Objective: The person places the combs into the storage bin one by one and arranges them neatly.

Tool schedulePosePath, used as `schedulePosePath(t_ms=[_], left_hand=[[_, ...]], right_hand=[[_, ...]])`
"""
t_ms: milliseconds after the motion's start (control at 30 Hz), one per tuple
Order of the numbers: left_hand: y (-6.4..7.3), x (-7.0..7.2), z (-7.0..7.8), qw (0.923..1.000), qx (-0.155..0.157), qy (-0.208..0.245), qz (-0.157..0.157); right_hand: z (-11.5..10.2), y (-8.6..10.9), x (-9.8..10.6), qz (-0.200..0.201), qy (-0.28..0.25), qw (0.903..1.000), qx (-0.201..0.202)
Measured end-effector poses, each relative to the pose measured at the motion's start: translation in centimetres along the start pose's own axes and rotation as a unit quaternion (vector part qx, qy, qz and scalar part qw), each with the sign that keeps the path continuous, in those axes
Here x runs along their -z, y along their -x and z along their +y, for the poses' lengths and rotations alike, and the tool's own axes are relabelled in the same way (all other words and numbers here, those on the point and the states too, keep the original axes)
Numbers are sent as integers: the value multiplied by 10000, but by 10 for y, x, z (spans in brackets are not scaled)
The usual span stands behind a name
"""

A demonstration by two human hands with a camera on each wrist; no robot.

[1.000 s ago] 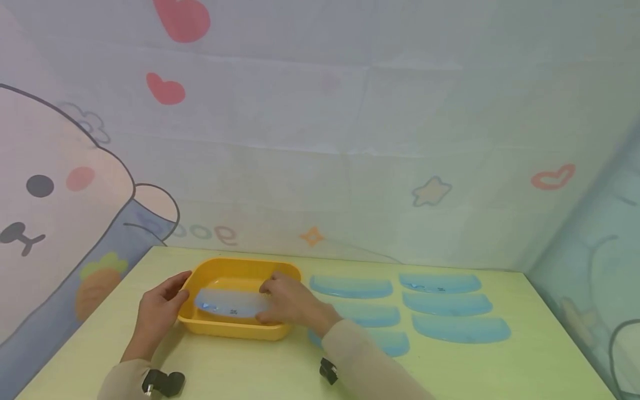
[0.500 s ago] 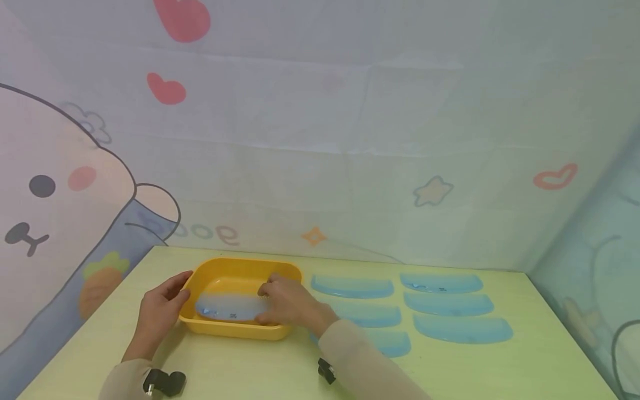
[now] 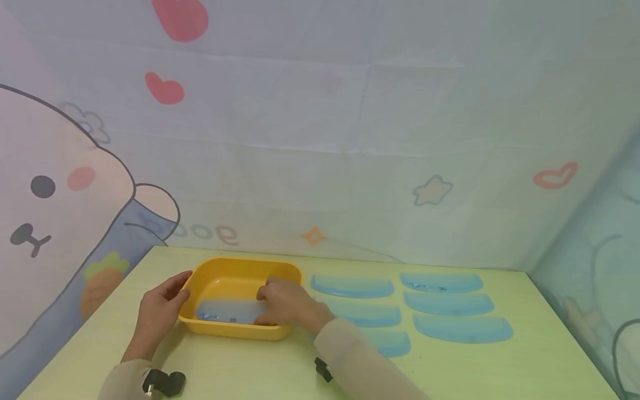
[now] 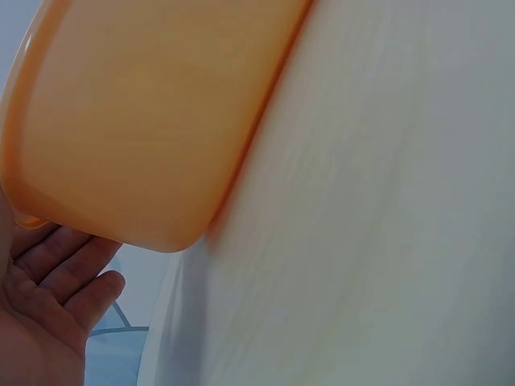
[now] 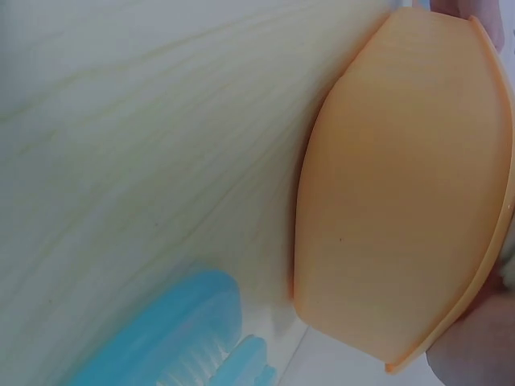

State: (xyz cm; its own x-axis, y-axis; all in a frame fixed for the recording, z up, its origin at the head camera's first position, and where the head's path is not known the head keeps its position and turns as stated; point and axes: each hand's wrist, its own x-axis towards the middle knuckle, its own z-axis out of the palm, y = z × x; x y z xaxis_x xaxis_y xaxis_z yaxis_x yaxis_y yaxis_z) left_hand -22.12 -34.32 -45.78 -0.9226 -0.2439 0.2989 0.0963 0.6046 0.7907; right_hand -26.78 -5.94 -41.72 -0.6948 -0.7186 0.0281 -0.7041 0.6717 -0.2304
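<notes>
Head view: comb (image 3: 227, 311) is inside the yellow basin (image 3: 240, 331), toward its near wall. Body translucent, washed pale blue, long and shallow; small dark marks plus a blue glint on its face. Lower edge is hidden behind the near rim; cannot tell if it rests on the basin floor. Right hand (image 3: 287, 303) reaches over the basin's right side and pinches the comb's right end between thumb and fingers. Left hand (image 3: 157, 311) touches the basin's left end, fingers relaxed, thumb apart from them. Basin is glossy, rounded at the corners, upright on the pale yellow-green counter (image 3: 240, 369). Right of it, six other combs (image 3: 462, 329) lie flat in two columns of three, curved spines toward the person, teeth away; a sleeve partly covers the nearest left one.

Left wrist view: basin wall reads orange, smooth, slightly translucent; left hand's fingers extend behind its end.

Right wrist view: basin's outer wall looks matte orange with a flared rim. Right hand is cut off at the right edge. At lower left, a blue comb spine with paler teeth lies on the counter.
</notes>
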Motion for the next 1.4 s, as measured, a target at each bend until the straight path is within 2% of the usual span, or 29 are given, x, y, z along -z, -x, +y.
schedulePosePath(t_ms=[500, 667, 900, 1133, 1400], left_hand=[[1, 1, 5, 10000, 32, 68, -15], [1, 2, 4, 10000, 38, 48, -25], [0, 1, 3, 9999, -25, 92, 37], [0, 0, 4, 10000, 38, 80, -12], [0, 5, 2, 10000, 31, -68, 40]], right_hand=[[0, -5, -5, -86, 382, 9992, -42], [0, -6, -5, -93, 271, 9996, -88], [6, -4, -4, 99, -425, 9990, -62], [19, 9, 5, 344, -1741, 9841, 66], [34, 25, 18, 730, -2073, 9747, 409]])
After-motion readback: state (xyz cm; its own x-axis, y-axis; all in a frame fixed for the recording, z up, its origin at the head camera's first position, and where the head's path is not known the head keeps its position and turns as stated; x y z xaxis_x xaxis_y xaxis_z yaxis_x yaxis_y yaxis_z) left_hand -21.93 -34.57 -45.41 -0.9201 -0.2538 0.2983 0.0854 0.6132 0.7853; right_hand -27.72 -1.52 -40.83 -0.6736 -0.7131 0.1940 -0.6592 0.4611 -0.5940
